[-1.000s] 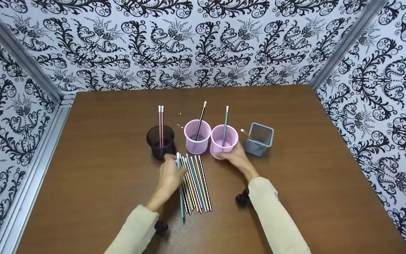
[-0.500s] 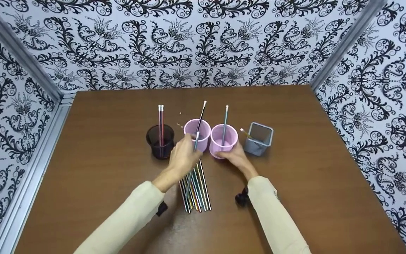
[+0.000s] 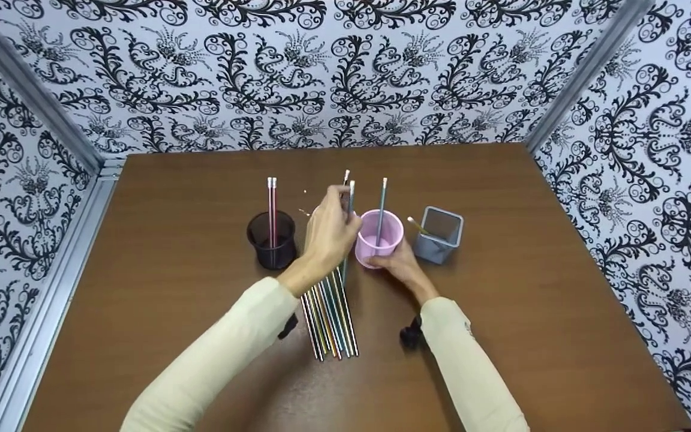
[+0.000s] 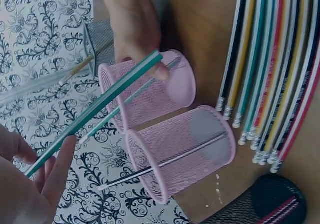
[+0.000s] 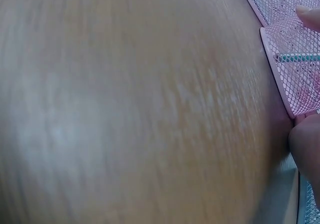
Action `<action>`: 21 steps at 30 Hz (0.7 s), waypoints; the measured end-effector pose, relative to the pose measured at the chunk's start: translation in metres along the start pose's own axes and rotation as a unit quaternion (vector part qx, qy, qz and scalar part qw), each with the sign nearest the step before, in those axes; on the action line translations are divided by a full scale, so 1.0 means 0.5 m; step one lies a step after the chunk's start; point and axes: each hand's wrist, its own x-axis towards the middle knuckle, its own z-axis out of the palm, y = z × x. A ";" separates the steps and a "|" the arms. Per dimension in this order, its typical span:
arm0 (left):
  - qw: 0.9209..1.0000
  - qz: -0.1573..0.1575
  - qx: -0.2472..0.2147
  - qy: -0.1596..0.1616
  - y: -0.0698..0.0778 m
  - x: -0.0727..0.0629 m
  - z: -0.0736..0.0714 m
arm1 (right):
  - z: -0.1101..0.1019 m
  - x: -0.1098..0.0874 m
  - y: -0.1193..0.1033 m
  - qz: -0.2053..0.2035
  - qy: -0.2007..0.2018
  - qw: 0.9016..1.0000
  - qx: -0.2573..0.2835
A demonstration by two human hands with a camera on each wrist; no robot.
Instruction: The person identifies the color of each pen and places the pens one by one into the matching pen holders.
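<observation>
A brown wooden tabletop (image 3: pixel 531 312) spreads under both hands (image 3: pixel 400 262). Ahead of them rises a back wall (image 3: pixel 273 78) papered in black scrolls on white (the side walls (image 3: pixel 651 150) match), with gray metal rails (image 3: pixel 32 90) along its corners. Pale specks (image 4: pixel 218 185) lie just beyond the left hand (image 3: pixel 326 233).

I'm looking down on a brown wood-grain table (image 3: pixel 561 300), with a pale sheen on its surface in the right wrist view; across its middle I count four mesh holders in a row, from the left a round black cup (image 3: pixel 276 257), a pink cup (image 4: pixel 187 159), a second pink cup (image 3: pixel 390 237) just beside it, and a square grey holder (image 3: pixel 437 247); nearer me striped pencils (image 3: pixel 330 318) lie side by side, white-tipped ends toward the cups; small pale crumbs (image 3: pixel 304 212) sit between the black cup and the pink pair.
</observation>
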 end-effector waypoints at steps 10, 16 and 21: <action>0.998 0.017 -0.050 0.035 0.045 0.066 0.018 | -0.007 0.002 -0.001 0.001 0.004 1.000 0.002; 0.994 0.030 -0.076 0.079 0.051 0.100 0.034 | -0.003 0.002 0.004 0.011 0.003 1.000 -0.002; 0.988 0.040 -0.110 0.103 0.036 0.099 0.056 | 0.000 0.003 0.005 0.012 0.005 1.000 -0.004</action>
